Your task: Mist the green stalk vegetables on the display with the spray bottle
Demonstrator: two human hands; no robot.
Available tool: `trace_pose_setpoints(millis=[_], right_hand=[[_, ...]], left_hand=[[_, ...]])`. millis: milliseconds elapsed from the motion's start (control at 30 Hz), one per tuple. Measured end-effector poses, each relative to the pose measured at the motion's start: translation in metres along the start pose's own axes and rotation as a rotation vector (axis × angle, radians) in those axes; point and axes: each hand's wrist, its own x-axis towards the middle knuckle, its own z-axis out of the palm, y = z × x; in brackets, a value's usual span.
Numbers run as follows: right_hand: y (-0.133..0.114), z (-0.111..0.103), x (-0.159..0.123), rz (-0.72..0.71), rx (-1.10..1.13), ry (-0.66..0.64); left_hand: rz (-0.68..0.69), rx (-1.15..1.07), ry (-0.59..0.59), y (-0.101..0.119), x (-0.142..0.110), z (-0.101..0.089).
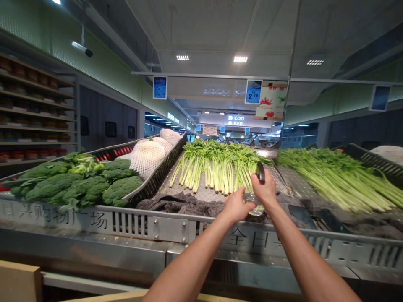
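Both my arms reach forward over the metal edge of a produce stand point(176, 228). My left hand point(236, 205) is closed around something clear, perhaps a bottle or plastic, at the cut ends of the celery bunches point(217, 165). My right hand point(266, 188) is closed too, gripping a dark handle or trigger point(260, 171) that sticks up above it. The two hands touch the same item just in front of the greens. A dark wet cloth point(176, 203) lies on the steel tray left of my hands.
Broccoli heads point(78, 182) fill the left bin, with net-wrapped white produce point(151, 155) behind them. More long green stalks point(340, 176) lie at the right. Price signs point(253, 91) hang overhead. Wooden shelves point(34, 117) line the left wall.
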Motion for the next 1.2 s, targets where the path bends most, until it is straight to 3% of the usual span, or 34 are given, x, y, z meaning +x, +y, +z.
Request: trace_pose_setpoints(millis=[733, 1200], right_hand=[[0.03, -0.029, 0.006, 0.064, -0.089, 0.084], [0.038, -0.028, -0.007, 0.051, -0.032, 0.073]], left_hand=[[0.073, 0.071, -0.041, 0.022, 0.003, 0.033], [0.082, 0.14, -0.077, 0.018, -0.007, 0.035]])
